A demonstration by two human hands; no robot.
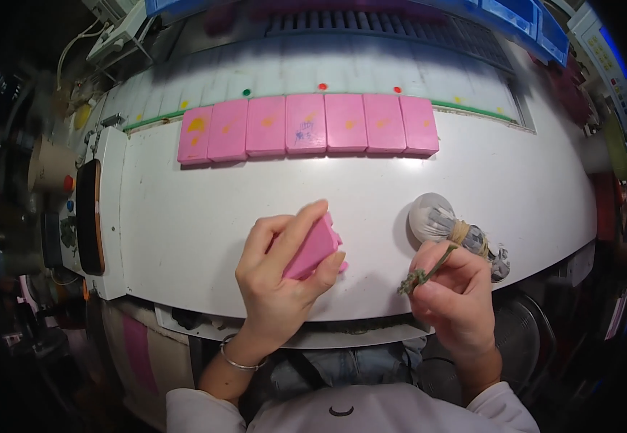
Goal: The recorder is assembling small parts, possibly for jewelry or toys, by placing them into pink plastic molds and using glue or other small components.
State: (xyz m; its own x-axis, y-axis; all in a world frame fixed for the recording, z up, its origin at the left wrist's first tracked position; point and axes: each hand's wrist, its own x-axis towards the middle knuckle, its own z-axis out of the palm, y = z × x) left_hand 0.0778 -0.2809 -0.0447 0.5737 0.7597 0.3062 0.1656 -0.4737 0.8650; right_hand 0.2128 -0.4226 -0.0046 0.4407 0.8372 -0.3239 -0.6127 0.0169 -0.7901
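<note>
My left hand (pixel 276 278) is closed round a pink rubber mould (pixel 312 249), held tilted above the white table; its right edge is notched. To the right, my right hand (pixel 458 292) pinches a small green sprig-like piece (pixel 440 261) between thumb and fingertips. A thin stem runs up from a knobbly cluster at its lower left end. Just beyond that hand lies a white and grey cloth pouch (pixel 432 216), round at one end and tied with a tan band. The right hand partly overlaps the pouch in this view.
Several pink blocks (pixel 306 124) stand side by side in a row across the far part of the white table (pixel 183 238). Behind them runs a green strip (pixel 472 113) with coloured buttons. A dark phone-like slab (pixel 89 216) lies at the left edge; blue bins (pixel 523 22) are at the back right.
</note>
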